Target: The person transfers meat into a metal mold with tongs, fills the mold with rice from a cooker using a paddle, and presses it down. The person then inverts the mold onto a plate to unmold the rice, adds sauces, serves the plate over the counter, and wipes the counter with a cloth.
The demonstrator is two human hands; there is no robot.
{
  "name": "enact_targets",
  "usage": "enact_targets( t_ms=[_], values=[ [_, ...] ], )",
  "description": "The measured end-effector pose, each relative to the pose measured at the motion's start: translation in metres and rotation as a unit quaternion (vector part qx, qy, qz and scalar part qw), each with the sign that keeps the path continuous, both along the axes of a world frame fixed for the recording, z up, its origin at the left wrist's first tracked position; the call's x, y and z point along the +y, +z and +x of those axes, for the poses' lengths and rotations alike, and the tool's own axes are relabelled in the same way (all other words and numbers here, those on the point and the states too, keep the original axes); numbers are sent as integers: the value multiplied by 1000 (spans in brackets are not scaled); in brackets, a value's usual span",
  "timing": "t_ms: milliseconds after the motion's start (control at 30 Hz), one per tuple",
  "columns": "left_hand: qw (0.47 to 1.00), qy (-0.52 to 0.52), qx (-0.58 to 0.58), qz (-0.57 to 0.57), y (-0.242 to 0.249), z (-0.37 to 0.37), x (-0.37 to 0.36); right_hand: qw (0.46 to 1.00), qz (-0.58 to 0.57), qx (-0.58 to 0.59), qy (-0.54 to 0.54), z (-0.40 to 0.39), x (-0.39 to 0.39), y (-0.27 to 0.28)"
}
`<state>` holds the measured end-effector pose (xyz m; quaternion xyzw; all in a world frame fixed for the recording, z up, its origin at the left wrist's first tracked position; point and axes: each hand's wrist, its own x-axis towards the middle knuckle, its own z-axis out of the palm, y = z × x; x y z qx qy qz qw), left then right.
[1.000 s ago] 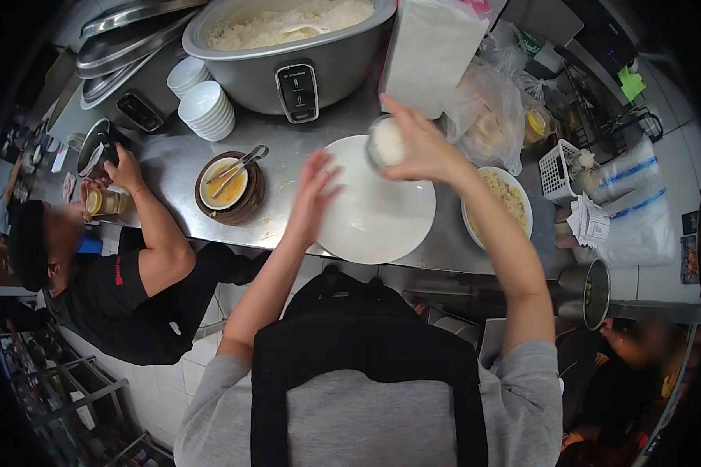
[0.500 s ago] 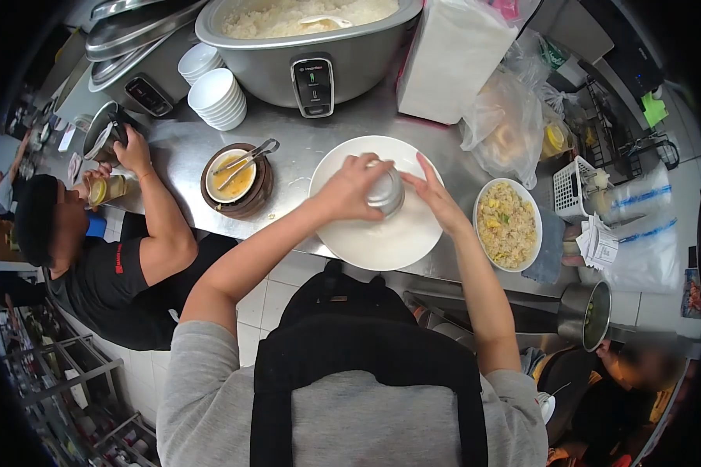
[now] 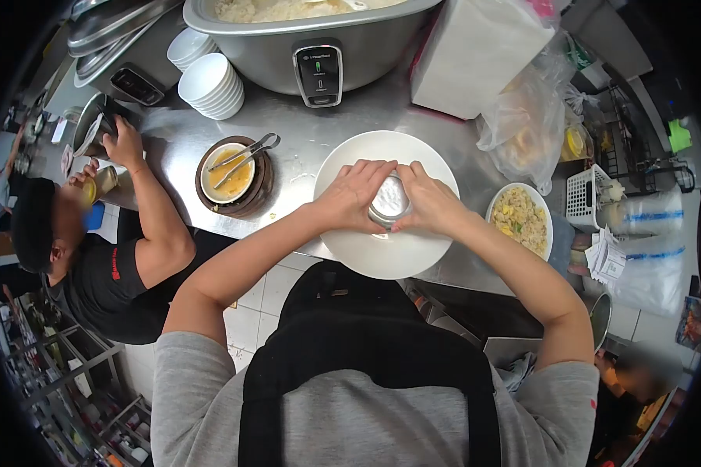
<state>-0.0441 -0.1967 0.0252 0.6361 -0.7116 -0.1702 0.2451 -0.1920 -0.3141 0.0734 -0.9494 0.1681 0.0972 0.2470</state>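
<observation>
Over the middle of a large white plate [image 3: 413, 257], my left hand [image 3: 358, 193] and my right hand [image 3: 428, 198] close in from both sides around a small round metal cup [image 3: 389, 196]. The cup's flat silvery bottom faces up, so it is upside down. Fingers of both hands wrap its sides, and the fingertips almost meet at its far edge. What lies under the cup is hidden. Right of the plate, below my right forearm, stands a white bowl of fried rice [image 3: 522, 218] with bits of egg and green.
A large rice cooker [image 3: 265, 47] full of rice stands behind. Stacked white bowls [image 3: 210, 87] and a sauce bowl [image 3: 230, 175] with tongs [image 3: 245, 159] sit left. Right are a plastic bag [image 3: 522, 128] and white basket [image 3: 588, 194]. A co-worker [image 3: 163, 202] holds a pot at left.
The cup, tilted under my left hand before, now stands bottom up on the plate. My right hand has moved left from the plate's rim and closed on the cup too.
</observation>
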Motion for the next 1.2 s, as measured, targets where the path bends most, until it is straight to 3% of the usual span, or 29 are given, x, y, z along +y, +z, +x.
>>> enact_targets(
  t_ms=[567,833,933,1000,1200],
  values=[
    [998,23,57,25,-12,0,-5,999,38,6,-38,6,-1,-7],
    [999,-29,-9,21,1,5,1,998,50,-13,-46,4,-15,-20],
    [999,-26,-8,19,4,3,1,994,79,13,-77,17,-26,-24],
    [999,-18,-3,27,1,-3,0,958,139,195,-159,33,-17,-3],
    [1000,8,16,5,-11,-5,1,951,153,197,-185,41,-21,-12]
  ],
)
